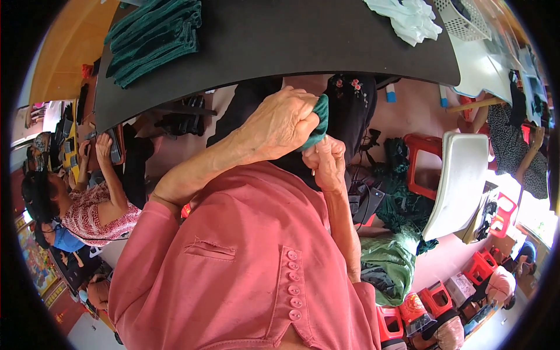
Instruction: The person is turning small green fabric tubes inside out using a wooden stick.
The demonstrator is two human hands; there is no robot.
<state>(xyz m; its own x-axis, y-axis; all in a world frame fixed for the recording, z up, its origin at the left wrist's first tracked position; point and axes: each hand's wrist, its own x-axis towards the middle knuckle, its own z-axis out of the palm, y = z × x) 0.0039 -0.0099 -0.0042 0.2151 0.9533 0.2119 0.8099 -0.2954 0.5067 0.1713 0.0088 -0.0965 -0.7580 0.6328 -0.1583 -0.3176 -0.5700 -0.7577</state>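
Black tabletop [291, 41] above; left hand [283, 125] clenched on green cloth [318, 119], right hand [326, 163] curled beneath it.

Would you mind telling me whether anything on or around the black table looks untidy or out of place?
Mostly tidy: the dark green fabric pieces lie stacked on the black table. The white cloth lies crumpled near its far edge, and green fabric is heaped loosely below, beside the red stools.

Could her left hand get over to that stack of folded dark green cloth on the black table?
Probably yes. The left hand is closed on a small green cloth piece near the black table edge, and bare tabletop lies between it and the stack of folded green cloth.
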